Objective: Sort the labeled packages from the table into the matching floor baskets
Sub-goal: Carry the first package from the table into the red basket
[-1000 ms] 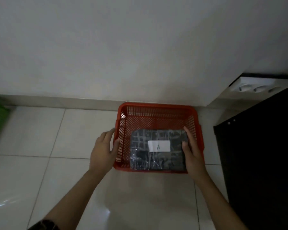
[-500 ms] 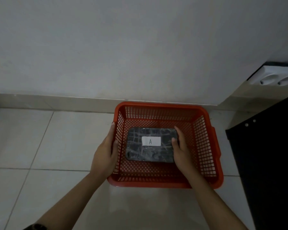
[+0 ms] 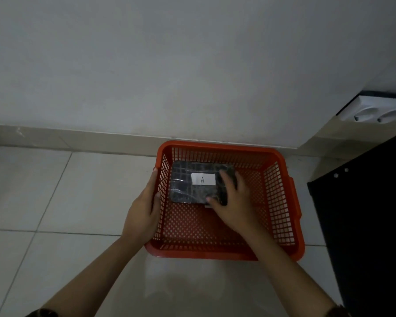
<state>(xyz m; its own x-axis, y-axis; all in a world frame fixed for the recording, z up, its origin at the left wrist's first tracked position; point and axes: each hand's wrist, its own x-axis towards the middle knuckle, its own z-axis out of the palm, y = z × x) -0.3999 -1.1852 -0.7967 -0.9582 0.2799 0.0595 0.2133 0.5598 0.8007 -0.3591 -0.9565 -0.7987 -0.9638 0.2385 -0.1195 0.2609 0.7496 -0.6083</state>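
A dark, plastic-wrapped package [image 3: 192,187] with a white "A" label [image 3: 203,179] lies flat in the far left of the red mesh basket [image 3: 281,216] on the floor.

We read one letter, "A", on a white label [image 3: 203,179] stuck atop the dark package [image 3: 192,186].

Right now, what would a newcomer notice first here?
A red basket on the pale tiled floor stands out first. Inside, toward its far left corner, lies a dark package labelled A; the right hand holds its right end, and the left hand touches the basket's left wall outside.
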